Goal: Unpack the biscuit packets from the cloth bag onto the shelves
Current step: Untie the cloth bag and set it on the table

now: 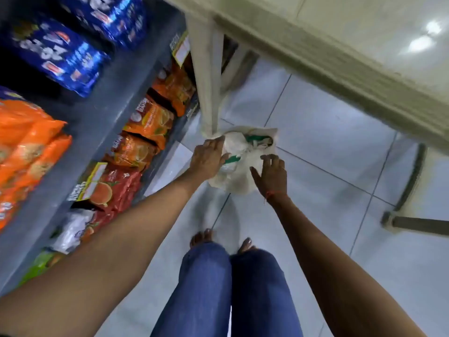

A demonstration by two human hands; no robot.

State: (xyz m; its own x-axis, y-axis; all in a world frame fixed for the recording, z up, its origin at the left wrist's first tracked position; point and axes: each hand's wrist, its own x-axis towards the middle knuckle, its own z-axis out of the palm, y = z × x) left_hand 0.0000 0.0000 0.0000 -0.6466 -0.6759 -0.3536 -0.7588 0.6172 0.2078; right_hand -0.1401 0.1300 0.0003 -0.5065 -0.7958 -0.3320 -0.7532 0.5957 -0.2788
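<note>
A cream cloth bag (239, 177) with green print stands on the tiled floor at the foot of a white post. White and green packets (237, 142) show in its open mouth. My left hand (209, 158) rests on the bag's left rim, fingers curled over the cloth and the top packet. My right hand (271, 175) hovers over the bag's right side, fingers spread, holding nothing. The shelves (97, 113) on the left carry orange and red biscuit packets (148, 120).
Blue packets (65, 57) fill an upper shelf, more orange ones (24, 142) sit at far left. A white post (206, 76) rises beside the bag. A pale table edge (340, 76) runs overhead to the right, its leg (410, 183) on the floor. My feet stand below the bag.
</note>
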